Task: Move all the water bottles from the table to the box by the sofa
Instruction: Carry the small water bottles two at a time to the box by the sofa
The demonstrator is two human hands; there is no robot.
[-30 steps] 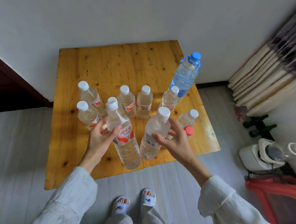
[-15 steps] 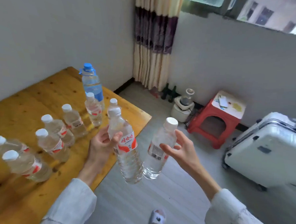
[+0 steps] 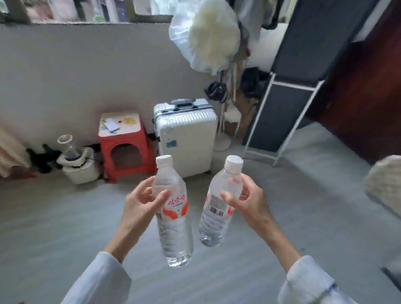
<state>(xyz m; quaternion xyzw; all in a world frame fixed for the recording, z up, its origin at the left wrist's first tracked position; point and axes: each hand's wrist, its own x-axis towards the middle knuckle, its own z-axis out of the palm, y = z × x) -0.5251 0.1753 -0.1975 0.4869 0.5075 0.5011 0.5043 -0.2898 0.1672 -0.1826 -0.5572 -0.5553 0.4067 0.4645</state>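
Ahead of the person stood a red stool [image 3: 125,145] with a phone [image 3: 110,125] on its seat, and just beside it an upright silver suitcase [image 3: 186,133]. A white appliance [image 3: 80,166] sat on the grey floor [image 3: 296,203] near the wall, left of the stool. Further right rose a dark fabric wardrobe [image 3: 288,96] on a white frame, and a pale woven cushion [image 3: 393,183] showed at the right edge.

The left bottle [image 3: 173,211] carried a red and white label with red Chinese characters; the right bottle [image 3: 220,204] showed a barcode on its label, its small print too blurred to read.

Both bottles hung in the air over the floor, white caps upward, bases tilted slightly toward each other. The left hand [image 3: 141,202] gripped its bottle at the shoulder, thumb across the front above the label. The right hand [image 3: 248,200] had its fingers curled round the upper body of its bottle, thumb on the front.
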